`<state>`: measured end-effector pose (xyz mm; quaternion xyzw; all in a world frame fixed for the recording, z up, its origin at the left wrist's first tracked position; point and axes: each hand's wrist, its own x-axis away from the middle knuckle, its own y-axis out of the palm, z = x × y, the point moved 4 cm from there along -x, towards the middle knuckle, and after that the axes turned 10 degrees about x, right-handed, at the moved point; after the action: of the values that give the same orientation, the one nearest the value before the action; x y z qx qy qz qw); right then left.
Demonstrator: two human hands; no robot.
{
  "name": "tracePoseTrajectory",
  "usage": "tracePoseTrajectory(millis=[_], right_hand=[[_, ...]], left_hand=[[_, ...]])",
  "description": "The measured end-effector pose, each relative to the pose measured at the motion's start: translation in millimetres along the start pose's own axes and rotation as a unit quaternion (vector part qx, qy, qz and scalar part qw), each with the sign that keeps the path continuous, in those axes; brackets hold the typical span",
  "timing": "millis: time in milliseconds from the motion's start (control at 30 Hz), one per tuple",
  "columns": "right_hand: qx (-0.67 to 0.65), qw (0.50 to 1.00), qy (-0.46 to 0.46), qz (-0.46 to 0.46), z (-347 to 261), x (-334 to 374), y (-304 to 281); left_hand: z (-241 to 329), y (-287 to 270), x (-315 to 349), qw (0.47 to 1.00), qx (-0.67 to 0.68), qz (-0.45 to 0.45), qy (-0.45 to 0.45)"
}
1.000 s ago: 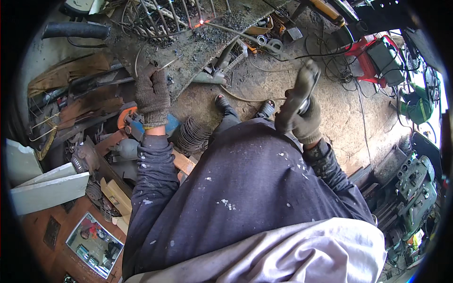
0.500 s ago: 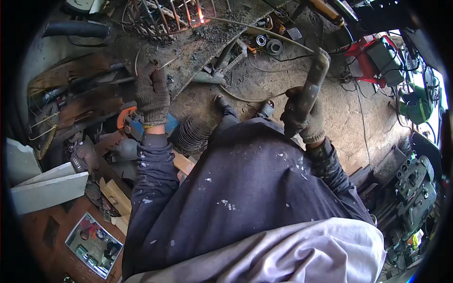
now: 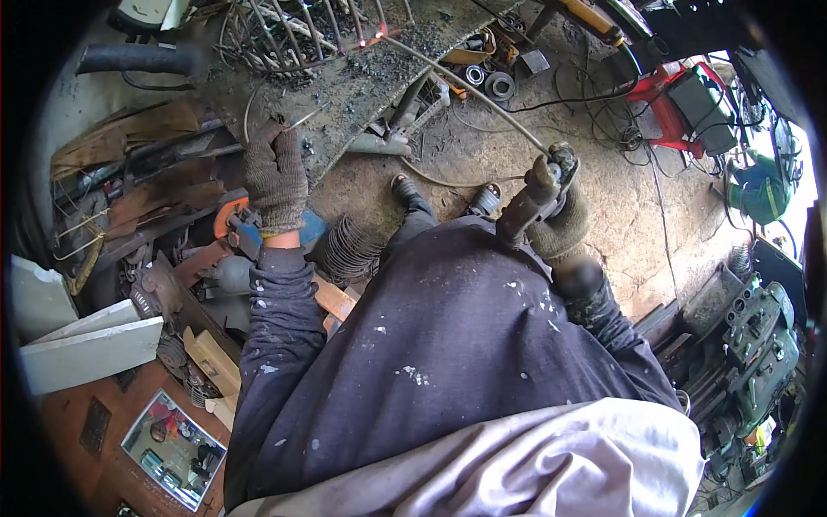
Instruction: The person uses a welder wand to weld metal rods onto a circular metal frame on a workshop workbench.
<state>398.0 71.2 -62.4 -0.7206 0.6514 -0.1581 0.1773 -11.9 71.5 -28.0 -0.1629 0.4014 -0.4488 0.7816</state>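
My right hand, in a dirty knitted glove, is closed around what looks like a welding electrode holder. From its jaw end a long thin welding rod runs up and left. The rod's far tip glows red beside a round cage of metal bars, where another red spot shows on a bar. On the left, my gloved left hand is closed at the table's edge. A thin metal rod sticks out from its fingertips over the dirty metal tabletop.
A blue and orange power tool and a wire coil lie below my left hand. Ring-shaped parts sit under the table. Cables cross the floor to a red stand. Machinery stands at right, a mirror at lower left.
My right hand has tilted the holder, its jaw end dropping down and left, so the rod slopes more steeply. The bright glow has dimmed to red spots. My left hand has hardly moved.
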Motion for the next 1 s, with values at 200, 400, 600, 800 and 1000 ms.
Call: tracePoseTrajectory(millis=[200,400,600,800,1000], right_hand=[[0.059,0.997,-0.05,-0.012,-10.2,-6.1,-0.7],[0.06,0.997,-0.039,-0.02,-10.4,-6.3,1.7],[0.06,0.996,-0.051,-0.034,-17.9,-7.9,2.1],[0.073,0.994,-0.076,-0.033,21.6,1.3,14.2],[0.053,0.992,-0.059,-0.097,5.2,-2.6,7.9]], left_hand=[[-4.0,0.6,2.5,1.0,0.0,-0.015,0.003],[-0.7,0.8,1.9,1.0,0.007,-0.013,-0.017],[1.3,0.7,0.5,1.0,0.011,0.013,-0.001],[9.0,7.7,0.2,0.999,0.018,-0.024,-0.037],[-13.4,9.7,8.2,0.978,0.14,0.007,-0.154]])
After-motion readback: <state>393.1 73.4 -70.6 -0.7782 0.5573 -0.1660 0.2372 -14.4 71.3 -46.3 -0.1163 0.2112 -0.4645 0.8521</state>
